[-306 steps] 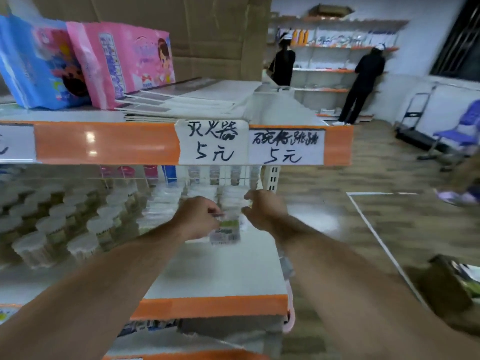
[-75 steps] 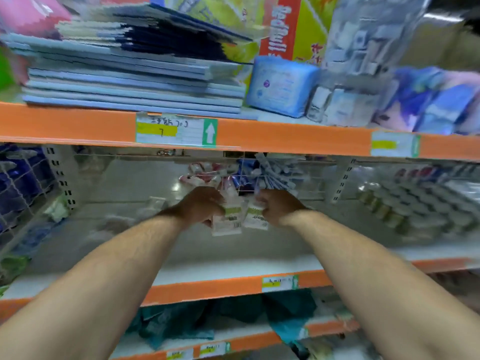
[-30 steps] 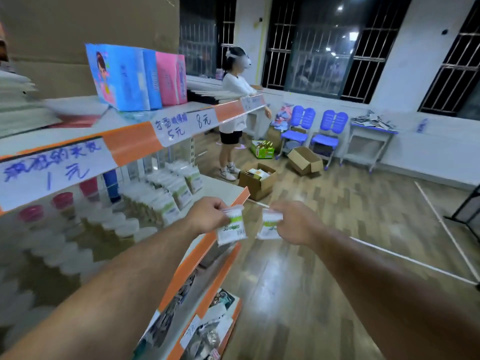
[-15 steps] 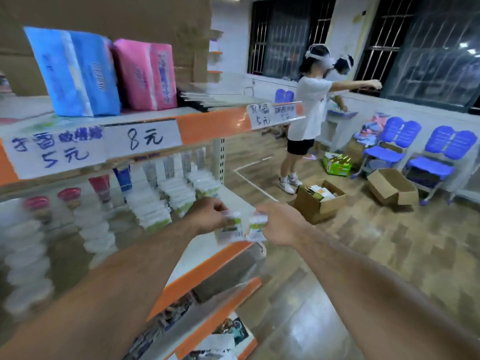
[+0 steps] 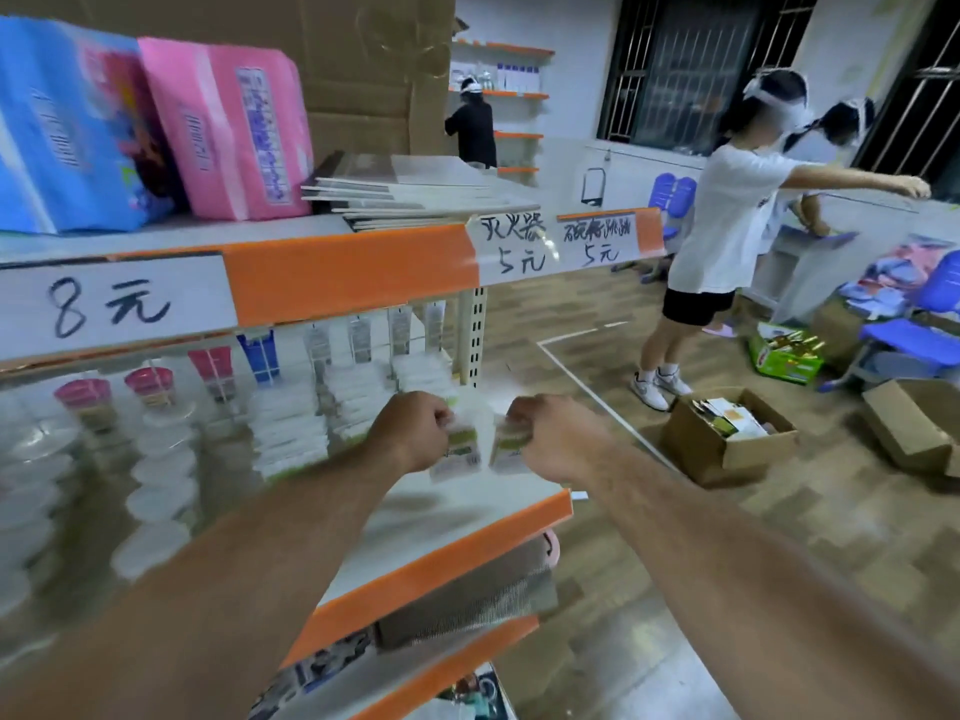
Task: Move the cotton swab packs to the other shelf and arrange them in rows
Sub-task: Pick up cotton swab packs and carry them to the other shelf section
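My left hand (image 5: 413,433) grips one small cotton swab pack (image 5: 460,452), white with a green label. My right hand (image 5: 556,433) grips a second pack (image 5: 506,449) of the same kind. Both packs hang side by side above the right end of the white middle shelf (image 5: 467,504). Rows of the same swab packs (image 5: 291,433) lie stacked on that shelf just left of my hands. More stacks (image 5: 363,392) sit behind them. The picture is blurred by motion.
Round white-lidded tubs (image 5: 150,491) fill the shelf's left part. Pink and blue packages (image 5: 223,127) and flat booklets (image 5: 410,189) sit on the top shelf. A person in white (image 5: 722,241) stands on the right by open cardboard boxes (image 5: 727,433) and blue chairs (image 5: 919,330).
My view has swung left, back onto the shelf. Both hands have carried their packs in over the shelf's right end, closer to the stacked swab packs.
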### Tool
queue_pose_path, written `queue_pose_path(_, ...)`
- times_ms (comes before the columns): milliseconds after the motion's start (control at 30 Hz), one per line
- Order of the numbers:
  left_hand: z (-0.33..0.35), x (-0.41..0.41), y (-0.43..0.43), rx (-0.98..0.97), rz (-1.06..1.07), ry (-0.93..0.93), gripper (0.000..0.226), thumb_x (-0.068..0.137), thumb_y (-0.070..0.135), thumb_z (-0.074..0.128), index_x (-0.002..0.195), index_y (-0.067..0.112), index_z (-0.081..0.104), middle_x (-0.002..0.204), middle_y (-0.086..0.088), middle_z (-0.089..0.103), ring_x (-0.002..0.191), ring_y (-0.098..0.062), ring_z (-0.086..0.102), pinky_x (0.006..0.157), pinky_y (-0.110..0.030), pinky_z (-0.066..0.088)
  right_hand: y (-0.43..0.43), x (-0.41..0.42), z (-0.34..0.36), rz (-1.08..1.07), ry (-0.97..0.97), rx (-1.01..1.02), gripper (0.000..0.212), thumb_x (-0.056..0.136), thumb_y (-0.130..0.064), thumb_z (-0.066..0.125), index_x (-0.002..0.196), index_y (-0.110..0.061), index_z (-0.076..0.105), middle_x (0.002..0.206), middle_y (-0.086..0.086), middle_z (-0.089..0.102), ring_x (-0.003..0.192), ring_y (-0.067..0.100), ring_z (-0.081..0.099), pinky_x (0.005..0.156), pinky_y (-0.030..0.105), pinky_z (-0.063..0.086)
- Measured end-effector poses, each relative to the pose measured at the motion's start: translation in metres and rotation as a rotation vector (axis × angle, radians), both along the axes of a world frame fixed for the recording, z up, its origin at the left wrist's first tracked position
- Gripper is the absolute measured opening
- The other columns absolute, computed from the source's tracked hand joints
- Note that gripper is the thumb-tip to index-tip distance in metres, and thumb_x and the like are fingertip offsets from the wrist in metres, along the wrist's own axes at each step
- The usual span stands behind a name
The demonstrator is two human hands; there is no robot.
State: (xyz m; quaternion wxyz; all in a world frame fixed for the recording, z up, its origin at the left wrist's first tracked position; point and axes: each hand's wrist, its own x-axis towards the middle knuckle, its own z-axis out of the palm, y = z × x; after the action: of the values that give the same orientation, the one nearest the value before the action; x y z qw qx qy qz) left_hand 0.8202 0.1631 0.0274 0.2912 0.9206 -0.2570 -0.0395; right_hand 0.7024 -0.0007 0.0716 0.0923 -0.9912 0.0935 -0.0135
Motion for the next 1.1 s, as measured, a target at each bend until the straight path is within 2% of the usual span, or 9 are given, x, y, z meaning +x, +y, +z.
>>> queue_pose_path(133,-0.007,0.014,-0.016,0.093,0.055,-0.091,0.028,0.084,0.01,0.06,0.107,0.019,0.074,0.11,-0.006,0.071,0.096,-0.027,0.063,0.078,-0.028,0.048,-0.025,0.024,-0.004,0.014,0.011,0.032,0.046,0.07,-0.015,0.041,0.11,-0.029,0.058,0.109,-0.007,0.059,0.1,0.022,0.059,0.07,0.029,0.051)
queue_pose_path(233,-0.015,0.019,-0.026,0.126,0.1,-0.094,0.031,0.085,0.009,0.058,0.109,0.022,0.074,0.119,-0.007,0.069,0.105,-0.029,0.063,0.087,-0.032,0.051,-0.043,0.039,-0.006,0.012,0.037,0.11,0.051,0.07,-0.007,0.043,0.112,-0.03,0.061,0.107,-0.006,0.061,0.096,0.02,0.058,0.072,0.029,0.051)
queue_pose_path(333,-0.02,0.019,-0.034,0.18,0.135,-0.165,0.033,0.086,0.001,0.055,0.103,0.021,0.075,0.109,-0.007,0.07,0.097,-0.027,0.063,0.08,-0.034,0.053,-0.06,0.057,-0.01,0.058,0.018,0.123,0.052,0.07,-0.004,0.041,0.11,-0.03,0.062,0.106,-0.007,0.062,0.093,0.017,0.058,0.07,0.027,0.05)
queue_pose_path(467,-0.021,0.019,-0.045,0.301,0.167,-0.268,0.032,0.086,-0.003,0.053,0.101,0.017,0.074,0.102,-0.006,0.064,0.098,-0.027,0.059,0.08,-0.036,0.052,-0.079,0.076,-0.021,0.146,0.015,0.104,0.052,0.071,-0.004,0.044,0.111,-0.032,0.061,0.104,-0.01,0.06,0.095,0.016,0.057,0.058,0.023,0.037)
queue_pose_path(567,-0.02,0.02,-0.051,0.353,0.189,-0.268,0.03,0.081,-0.004,0.054,0.096,0.015,0.072,0.098,-0.006,0.062,0.098,-0.028,0.059,0.077,-0.035,0.051,-0.093,0.087,-0.023,0.22,0.002,0.124,0.049,0.07,-0.002,0.044,0.108,-0.028,0.062,0.107,-0.006,0.063,0.092,0.018,0.056,0.064,0.026,0.044)
queue_pose_path(667,-0.019,0.022,-0.057,0.389,0.221,-0.269,0.032,0.081,-0.003,0.058,0.102,0.015,0.072,0.101,-0.007,0.064,0.099,-0.029,0.06,0.079,-0.035,0.051,-0.101,0.097,-0.025,0.293,0.0,0.123,0.039,0.069,-0.003,0.045,0.099,-0.023,0.061,0.105,-0.003,0.066,0.093,0.022,0.059,0.068,0.027,0.045)
queue_pose_path(800,-0.019,0.022,-0.059,0.466,0.236,-0.29,0.03,0.081,0.002,0.061,0.105,0.018,0.07,0.104,-0.004,0.063,0.1,-0.026,0.06,0.081,-0.036,0.051,-0.103,0.107,-0.024,0.361,-0.004,0.154,0.034,0.066,-0.003,0.045,0.083,-0.031,0.05,0.1,-0.003,0.067,0.092,0.023,0.061,0.066,0.027,0.045)
queue_pose_path(967,-0.018,0.024,-0.058,0.507,0.258,-0.29,0.029,0.083,0.005,0.062,0.109,0.018,0.069,0.106,-0.004,0.062,0.101,-0.025,0.059,0.082,-0.036,0.051,-0.1,0.113,-0.024,0.394,-0.018,0.165,0.041,0.067,-0.003,0.044,0.095,-0.028,0.062,0.103,0.0,0.068,0.091,0.025,0.061,0.067,0.028,0.048)
queue_pose_path(1100,-0.021,0.026,-0.058,0.51,0.267,-0.28,0.032,0.083,0.003,0.062,0.112,0.017,0.067,0.107,-0.004,0.061,0.102,-0.024,0.058,0.084,-0.036,0.051,-0.097,0.113,-0.027,0.404,-0.024,0.158,0.04,0.067,-0.007,0.042,0.095,-0.03,0.06,0.11,0.003,0.068,0.096,0.028,0.061,0.076,0.033,0.054)
